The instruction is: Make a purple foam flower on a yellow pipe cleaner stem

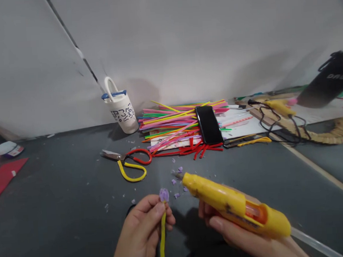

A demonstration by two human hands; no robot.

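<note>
Between thumb and fingers, my left hand pinches a yellow pipe cleaner. A small purple flower-like piece sits at its upper end, just above my fingertips. My right hand is wrapped round a yellow hot glue gun, with a clear glue stick poking out of its back. The gun's metal nozzle points left, above and to the right of the purple piece and apart from it. Small purple scraps lie on the dark table behind my hands.
Scissors with red and yellow handles lie open on the table. Behind are a white cup, a pile of colored pipe cleaners and a black phone. A second glue gun with a black cord rests at right, near a dark bottle.
</note>
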